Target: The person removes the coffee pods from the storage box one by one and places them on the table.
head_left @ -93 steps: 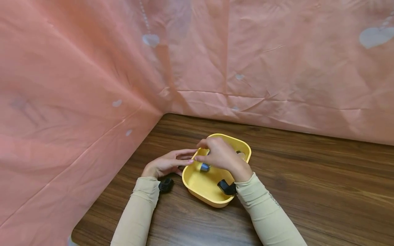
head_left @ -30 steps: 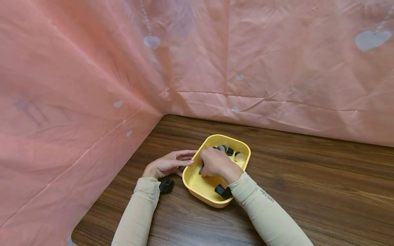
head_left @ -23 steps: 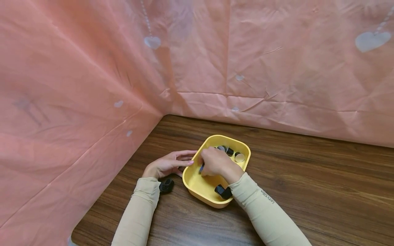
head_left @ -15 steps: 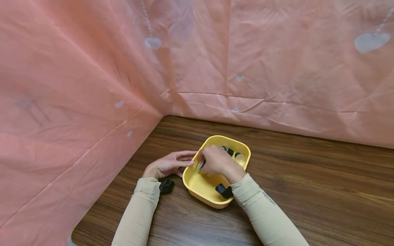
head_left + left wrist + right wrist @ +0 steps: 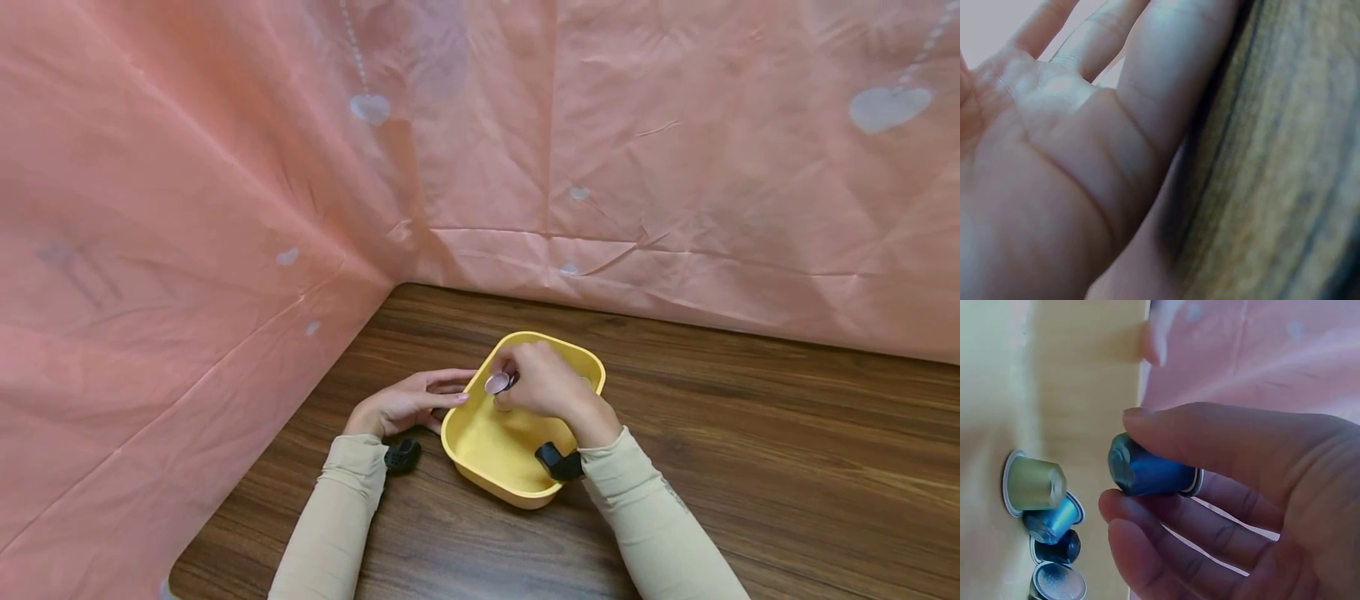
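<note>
A big pink cloth [image 5: 637, 125] with pale hearts hangs behind and to the left. In front of it is a brown wooden table [image 5: 750, 417]. Two tan sleeves [image 5: 326, 525] reach in from the near side. Between them a yellow tub [image 5: 487, 446] sits on the table, set a bit on a slant.

The left hand [image 5: 405, 402] is outside the tub, on its left side. Its fingers are spread and hold nothing, and the thumb tip is at the rim. The right hand [image 5: 547, 379] is over the tub, coming in from the right, with its thumb and fingers pinched together on something small. A black camera [image 5: 558, 461] is on each wrist.

That small thing is a blue pod [image 5: 1154, 469]. It is inside the rim line, close to the tub's left wall — so the left hand is just across the rim from it. Its long way runs up and down with a tilt: the flat lid looks up, and the narrow end points down into the tub.

More pods lie together on the tub floor, past that narrow end — a green pod [image 5: 1034, 482], a light blue pod [image 5: 1054, 520], a dark pod [image 5: 1063, 547] and a silver-lidded pod [image 5: 1060, 582]. The right hand is nearer to them than the left, and hides most of them from the head view.
</note>
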`<control>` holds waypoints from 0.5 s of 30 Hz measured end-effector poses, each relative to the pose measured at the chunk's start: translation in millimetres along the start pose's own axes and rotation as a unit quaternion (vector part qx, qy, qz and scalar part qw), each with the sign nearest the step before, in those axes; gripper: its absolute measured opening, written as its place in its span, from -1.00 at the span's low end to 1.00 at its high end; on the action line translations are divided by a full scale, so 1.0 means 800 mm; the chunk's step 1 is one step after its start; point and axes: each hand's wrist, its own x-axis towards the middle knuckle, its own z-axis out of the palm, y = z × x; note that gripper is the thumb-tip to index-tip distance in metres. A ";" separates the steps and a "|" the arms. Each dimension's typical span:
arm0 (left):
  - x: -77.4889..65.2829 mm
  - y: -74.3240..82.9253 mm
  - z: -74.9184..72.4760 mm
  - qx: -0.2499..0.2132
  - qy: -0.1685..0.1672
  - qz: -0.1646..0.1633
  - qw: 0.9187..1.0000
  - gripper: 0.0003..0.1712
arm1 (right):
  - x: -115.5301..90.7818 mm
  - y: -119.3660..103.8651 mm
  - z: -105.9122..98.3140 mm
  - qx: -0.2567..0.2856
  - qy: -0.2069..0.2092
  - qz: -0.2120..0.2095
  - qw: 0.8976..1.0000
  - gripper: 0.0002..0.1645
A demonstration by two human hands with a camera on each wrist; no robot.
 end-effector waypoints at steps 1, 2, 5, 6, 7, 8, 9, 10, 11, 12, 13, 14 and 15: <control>0.000 0.000 0.000 -0.001 0.000 0.000 1.000 -0.26 | -0.002 0.001 -0.001 0.010 0.007 -0.004 1.000 -0.68; -0.001 0.000 0.000 -0.001 0.000 -0.001 1.000 -0.25 | -0.003 0.002 -0.002 0.021 0.015 -0.007 1.000 -0.68; -0.001 -0.001 0.000 0.000 -0.002 -0.001 1.000 -0.25 | -0.009 0.005 -0.005 0.049 0.032 -0.015 0.998 -0.69; -0.001 -0.001 0.000 0.000 -0.001 -0.001 1.000 -0.25 | -0.011 0.005 -0.006 0.054 0.037 -0.016 0.998 -0.69; -0.001 -0.001 0.000 0.001 -0.001 0.000 1.000 -0.26 | -0.013 0.005 -0.007 0.058 0.043 -0.017 0.997 -0.69; -0.001 -0.001 -0.001 0.002 -0.001 0.000 1.000 -0.26 | -0.015 0.005 -0.009 0.061 0.047 -0.016 0.997 -0.68; -0.002 -0.001 -0.001 0.003 -0.001 0.001 1.000 -0.26 | -0.016 0.005 -0.010 0.063 0.051 -0.015 0.997 -0.67; -0.002 -0.002 -0.001 0.003 0.000 0.001 1.000 -0.27 | -0.017 0.005 -0.012 0.063 0.056 -0.015 0.996 -0.66; -0.002 -0.002 -0.001 0.003 0.001 0.001 1.000 -0.27 | -0.018 0.005 -0.013 0.064 0.060 -0.014 0.996 -0.65; -0.002 -0.002 -0.001 0.003 0.001 0.000 1.000 -0.27 | -0.019 0.004 -0.015 0.065 0.063 -0.014 0.996 -0.64; -0.001 -0.002 -0.001 0.003 0.001 0.000 1.000 -0.28 | -0.020 0.004 -0.016 0.068 0.066 -0.014 0.995 -0.63; -0.001 -0.002 -0.001 0.003 0.002 -0.001 1.000 -0.28 | -0.021 0.004 -0.017 0.071 0.069 -0.015 0.995 -0.63; -0.001 -0.002 -0.001 0.002 0.002 -0.001 1.000 -0.27 | -0.022 0.004 -0.019 0.072 0.072 -0.016 0.995 -0.63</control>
